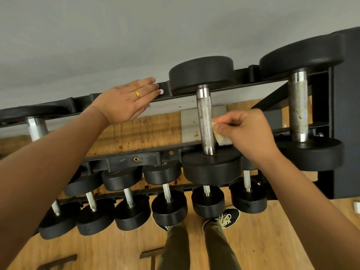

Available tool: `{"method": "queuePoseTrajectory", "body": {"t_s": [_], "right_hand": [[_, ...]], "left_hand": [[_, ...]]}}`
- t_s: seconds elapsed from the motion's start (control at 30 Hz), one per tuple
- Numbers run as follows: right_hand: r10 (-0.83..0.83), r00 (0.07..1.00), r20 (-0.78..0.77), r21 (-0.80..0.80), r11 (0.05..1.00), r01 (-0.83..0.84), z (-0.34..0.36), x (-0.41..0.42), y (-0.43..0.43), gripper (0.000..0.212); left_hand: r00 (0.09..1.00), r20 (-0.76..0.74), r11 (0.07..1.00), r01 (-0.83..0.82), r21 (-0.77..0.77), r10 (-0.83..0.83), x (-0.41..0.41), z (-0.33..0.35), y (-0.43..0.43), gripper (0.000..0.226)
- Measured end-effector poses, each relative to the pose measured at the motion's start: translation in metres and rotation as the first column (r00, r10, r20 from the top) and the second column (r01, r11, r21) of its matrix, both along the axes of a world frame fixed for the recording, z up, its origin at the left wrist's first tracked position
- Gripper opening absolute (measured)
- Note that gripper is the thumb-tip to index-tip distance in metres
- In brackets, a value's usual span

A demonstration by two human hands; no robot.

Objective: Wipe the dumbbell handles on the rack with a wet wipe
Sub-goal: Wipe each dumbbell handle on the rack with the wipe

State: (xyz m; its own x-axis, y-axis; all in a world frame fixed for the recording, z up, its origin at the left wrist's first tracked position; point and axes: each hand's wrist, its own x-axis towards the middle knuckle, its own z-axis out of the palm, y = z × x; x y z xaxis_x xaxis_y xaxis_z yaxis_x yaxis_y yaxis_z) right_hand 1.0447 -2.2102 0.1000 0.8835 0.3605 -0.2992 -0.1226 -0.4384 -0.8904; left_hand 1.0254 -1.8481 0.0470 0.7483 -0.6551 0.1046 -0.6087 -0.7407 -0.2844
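A person's right hand [247, 133] pinches a crumpled white wipe [222, 138] between thumb and curled fingers, pressing it against the right side of a dumbbell handle [205, 121] on the top shelf of a black rack [116, 161]. The knurled metal handle belongs to the middle dumbbell [212, 166] of that shelf, and the wipe touches its lower half, close to the near weight. The left hand [124, 100], a gold ring [138, 93] on one finger, lies flat with its fingers straight and together, their tips on the rack's far rail just left of the same dumbbell. A larger dumbbell [298, 106] sits to the right. A row of smaller dumbbells [169, 207] fills the lower shelf, above the person's dark shoes [224, 219] on a wooden floor [272, 240].
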Motion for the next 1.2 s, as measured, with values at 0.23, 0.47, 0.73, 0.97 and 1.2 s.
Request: {"method": "queuePoseTrajectory", "body": {"t_s": [0.23,0.47,0.73,0.97,1.2], "right_hand": [[-0.001,1.0,-0.026,0.021,1.0,0.002,0.003,0.004,0.0,0.015],[0.122,0.987,-0.104,-0.08,0.988,-0.131,0.002,-0.01,-0.017,0.014],[-0.263,0.965,0.002,0.224,0.94,0.255,0.013,0.025,0.037,0.012],[-0.272,0.948,0.166,0.113,0.96,0.256,0.007,0.017,0.043,0.017],[-0.094,0.987,0.128,-0.082,0.991,0.106,0.008,-0.019,0.013,0.009]], "left_hand": [[1.0,0.0,1.0,0.009,-0.001,-0.009,0.0,0.0,0.001,0.044],[1.0,-0.004,1.0,0.007,0.001,-0.007,0.0,0.0,0.001,0.045],[1.0,0.006,1.0,0.018,-0.013,-0.018,0.001,0.0,0.001,0.044],[0.999,0.022,0.999,0.027,-0.038,-0.026,0.0,0.0,0.0,0.043],[1.0,0.01,0.998,0.019,-0.057,-0.019,-0.001,0.003,-0.002,0.042]]}}
